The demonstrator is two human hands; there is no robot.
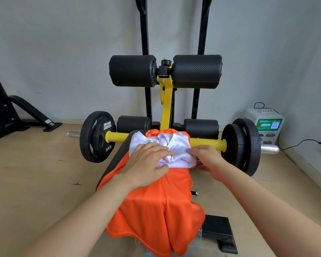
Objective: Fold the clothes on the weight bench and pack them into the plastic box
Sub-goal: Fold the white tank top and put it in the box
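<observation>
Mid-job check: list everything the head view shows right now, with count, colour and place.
crumpled white garment: one, white, on top of the orange one at the bench's far end
orange garment: one, orange, draped along the bench
padded weight bench: one, black, centre, mostly covered
yellow bar: one, yellow, across the bench's far end
weight plates: three, black, one on the bar's left end, two on its right
foam roller pads: four, black, two large above, two small below
box machine: one, white with a green label, on the floor at the right wall
left hand: rests on the white garment
right hand: pinches the white garment's right edge
</observation>
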